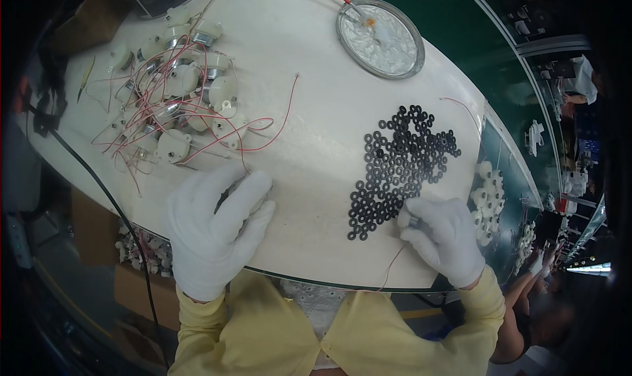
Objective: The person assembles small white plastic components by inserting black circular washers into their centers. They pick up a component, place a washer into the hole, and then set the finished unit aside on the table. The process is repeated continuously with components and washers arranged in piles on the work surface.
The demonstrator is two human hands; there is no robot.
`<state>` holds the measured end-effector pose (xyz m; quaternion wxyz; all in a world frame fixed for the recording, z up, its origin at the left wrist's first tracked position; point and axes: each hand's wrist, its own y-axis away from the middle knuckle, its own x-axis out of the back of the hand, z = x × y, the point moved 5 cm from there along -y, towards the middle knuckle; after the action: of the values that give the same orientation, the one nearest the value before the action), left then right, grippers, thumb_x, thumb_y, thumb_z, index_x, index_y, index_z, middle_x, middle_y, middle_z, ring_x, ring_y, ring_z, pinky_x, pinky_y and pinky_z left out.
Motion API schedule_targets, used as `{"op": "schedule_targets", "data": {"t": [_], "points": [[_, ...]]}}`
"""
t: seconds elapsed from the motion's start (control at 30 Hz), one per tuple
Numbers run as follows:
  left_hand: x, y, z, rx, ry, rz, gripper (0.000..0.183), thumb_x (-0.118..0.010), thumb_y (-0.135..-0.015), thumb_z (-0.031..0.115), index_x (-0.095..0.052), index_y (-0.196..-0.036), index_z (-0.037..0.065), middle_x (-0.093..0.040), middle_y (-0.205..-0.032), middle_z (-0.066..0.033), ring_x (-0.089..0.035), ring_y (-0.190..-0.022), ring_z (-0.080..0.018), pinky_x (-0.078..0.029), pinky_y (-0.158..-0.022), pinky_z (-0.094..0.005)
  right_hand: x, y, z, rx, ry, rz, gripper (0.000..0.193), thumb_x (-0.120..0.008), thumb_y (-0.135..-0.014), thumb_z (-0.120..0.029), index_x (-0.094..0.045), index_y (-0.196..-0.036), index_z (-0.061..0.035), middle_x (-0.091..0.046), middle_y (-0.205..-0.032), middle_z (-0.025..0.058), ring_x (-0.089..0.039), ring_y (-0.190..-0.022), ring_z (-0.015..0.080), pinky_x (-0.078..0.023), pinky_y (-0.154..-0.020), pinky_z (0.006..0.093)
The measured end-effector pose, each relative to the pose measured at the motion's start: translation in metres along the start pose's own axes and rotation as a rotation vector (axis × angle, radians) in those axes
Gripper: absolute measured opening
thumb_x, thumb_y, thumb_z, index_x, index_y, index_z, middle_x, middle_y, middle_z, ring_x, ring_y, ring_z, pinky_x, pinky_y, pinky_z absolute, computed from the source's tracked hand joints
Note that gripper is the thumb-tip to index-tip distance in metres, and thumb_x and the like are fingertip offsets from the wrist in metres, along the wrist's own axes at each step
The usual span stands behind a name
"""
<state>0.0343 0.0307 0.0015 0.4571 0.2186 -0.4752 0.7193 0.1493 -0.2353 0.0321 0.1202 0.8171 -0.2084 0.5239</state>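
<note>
My left hand, in a white glove, hovers over or rests on the near left of the white table, with its fingers bent and apart. I see nothing held in it. Just beyond it lies a tangled pile of small geared motors with cream housings and red and white wires. My right hand, gloved too, is closed in a pinch at the near edge of many small black rings spread flat. What its fingertips hold is hidden. A thin red wire runs from beneath that hand toward the table's front edge.
A round metal dish with whitish paste and a red-handled brush stands at the far side. Cream parts lie beyond the table's right edge. A black cable crosses the left edge. Cardboard boxes stand below; another person's arm is at right.
</note>
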Motion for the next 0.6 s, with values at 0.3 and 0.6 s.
{"op": "schedule_targets", "data": {"t": [0.3,0.6], "points": [[0.001,0.005,0.001,0.030,-0.006,-0.089,0.049,-0.080,-0.072,0.007,-0.067,-0.119,0.012,-0.065,-0.116,-0.0100,-0.062,-0.090,-0.0304,-0.047,-0.081,-0.0424,0.011,-0.004,-0.019,-0.019,0.382,-0.031,0.034,-0.077,-0.085,-0.030,-0.062,-0.111,-0.0153,-0.059,-0.072,-0.0043,-0.056,-0.060,0.0180,-0.038,-0.065,0.0346],[0.001,-0.002,0.002,-0.016,0.024,-0.016,0.045,-0.081,-0.068,0.008,-0.069,-0.111,0.011,-0.065,-0.103,-0.0080,-0.059,-0.077,-0.0275,-0.045,-0.066,-0.0402,0.015,0.020,-0.018,-0.091,0.454,-0.282,0.031,-0.076,-0.083,-0.030,-0.060,-0.107,-0.0177,-0.054,-0.069,-0.0036,-0.055,-0.060,0.0175,-0.039,-0.064,0.0344]]}}
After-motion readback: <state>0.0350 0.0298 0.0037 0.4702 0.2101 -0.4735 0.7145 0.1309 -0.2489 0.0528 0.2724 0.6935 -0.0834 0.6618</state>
